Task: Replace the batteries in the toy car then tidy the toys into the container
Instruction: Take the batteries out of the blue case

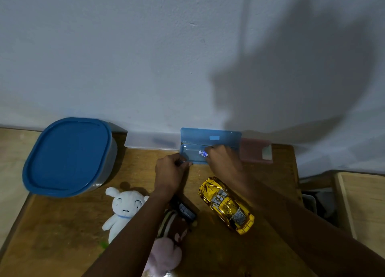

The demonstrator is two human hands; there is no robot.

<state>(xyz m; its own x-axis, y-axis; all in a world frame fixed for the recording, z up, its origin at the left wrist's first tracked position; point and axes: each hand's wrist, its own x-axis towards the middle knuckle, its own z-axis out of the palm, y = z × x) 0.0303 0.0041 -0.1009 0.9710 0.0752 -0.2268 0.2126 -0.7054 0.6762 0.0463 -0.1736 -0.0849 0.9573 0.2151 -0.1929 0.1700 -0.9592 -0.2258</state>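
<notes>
Head view: blue translucent plastic case [210, 137] open at far desk edge, lid against wall. Right hand [223, 158] pinches small white-and-blue cylindrical battery [203, 153] over case tray. Left hand [170, 172] grips case near-left corner. Shiny gold toy car [226, 205] upright on wooden desk [62, 224], near right of hands. Blue-lidded grey container [68, 156] far left. White plush rabbit [125, 210] near left.

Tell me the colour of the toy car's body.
Shiny metallic gold; the toy car shows best in the head view.

Wood table [62, 224] w/ car [226, 205], container [68, 156]
</notes>
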